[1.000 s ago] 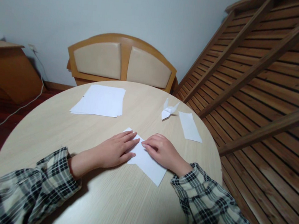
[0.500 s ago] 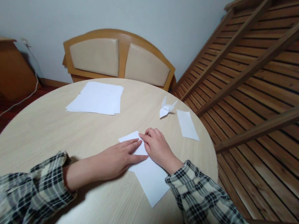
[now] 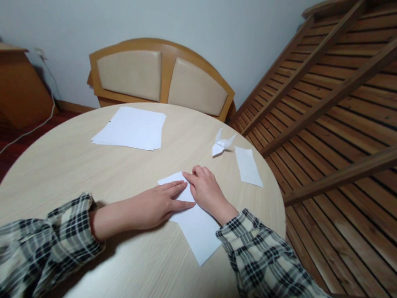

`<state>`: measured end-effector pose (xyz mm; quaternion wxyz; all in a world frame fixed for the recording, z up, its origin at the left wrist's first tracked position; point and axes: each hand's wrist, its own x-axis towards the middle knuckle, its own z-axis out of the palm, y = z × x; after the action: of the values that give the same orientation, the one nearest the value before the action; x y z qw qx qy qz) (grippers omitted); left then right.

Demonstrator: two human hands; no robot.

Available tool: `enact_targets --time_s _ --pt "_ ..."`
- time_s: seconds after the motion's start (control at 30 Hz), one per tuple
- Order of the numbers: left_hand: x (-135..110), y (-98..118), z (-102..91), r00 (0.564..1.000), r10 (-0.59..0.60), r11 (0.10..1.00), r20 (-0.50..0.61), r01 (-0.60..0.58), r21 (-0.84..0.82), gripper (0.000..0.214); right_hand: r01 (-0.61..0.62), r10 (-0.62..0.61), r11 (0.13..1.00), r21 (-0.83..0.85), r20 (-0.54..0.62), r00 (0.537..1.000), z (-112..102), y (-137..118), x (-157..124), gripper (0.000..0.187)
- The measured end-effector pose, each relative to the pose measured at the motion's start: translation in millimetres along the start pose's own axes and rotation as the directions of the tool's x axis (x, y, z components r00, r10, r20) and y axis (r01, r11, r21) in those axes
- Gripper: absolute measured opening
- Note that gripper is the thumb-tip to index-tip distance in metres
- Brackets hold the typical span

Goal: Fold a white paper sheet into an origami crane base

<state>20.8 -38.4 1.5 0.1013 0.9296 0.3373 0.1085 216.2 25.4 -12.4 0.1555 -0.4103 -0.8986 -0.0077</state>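
Observation:
A partly folded white sheet of paper (image 3: 201, 235) lies at an angle on the table, one pointed corner toward me. My left hand (image 3: 154, 205) rests flat on its left part, fingers stretched out and thumb apart, pressing it down. At the paper's far right edge is my right hand (image 3: 207, 188), its fingers curled in and its thumb reaching along the edge by the left fingertips. The two hands cover much of the folded part. Beyond them stands a small white folded-paper figure (image 3: 221, 144) with two upright points.
The round pale wood table (image 3: 57, 161) also holds a stack of white paper (image 3: 131, 128) at the back left and a narrow paper strip (image 3: 248, 166) at the right. A padded headboard (image 3: 160, 73) stands behind, and wooden slats (image 3: 329, 135) lean at the right.
The view has shifted slightly. Both hands keep nearly the same places on the paper, with the right thumb still along its far edge.

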Motion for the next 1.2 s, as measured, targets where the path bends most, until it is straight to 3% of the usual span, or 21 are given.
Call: enact_targets --time_s 0.27,0.7,1.0,1.2 --pt "0.4 2.5 -1.1 1.000 -0.016 1.000 0.017 0.016 0.008 0.047 -0.031 0.030 0.999 0.024 0.007 1.000 0.5 -0.9 5.7 0.033" --pt "-1.7 -0.5 3.9 0.999 -0.008 1.000 -0.036 0.007 -0.028 0.046 0.023 -0.019 0.989 0.149 -0.026 0.999 -9.2 4.1 -1.9 0.028" --pt "0.1 -0.1 -1.8 0.999 -0.028 1.000 0.028 0.028 -0.010 0.049 0.023 -0.024 0.993 0.118 0.002 1.000 -11.0 3.5 -6.7 0.028" --pt "-0.8 -3.0 -2.0 1.000 -0.004 1.000 0.005 0.004 -0.029 0.047 0.026 -0.028 0.996 0.081 0.022 0.999 -15.0 2.3 -7.8 0.029"
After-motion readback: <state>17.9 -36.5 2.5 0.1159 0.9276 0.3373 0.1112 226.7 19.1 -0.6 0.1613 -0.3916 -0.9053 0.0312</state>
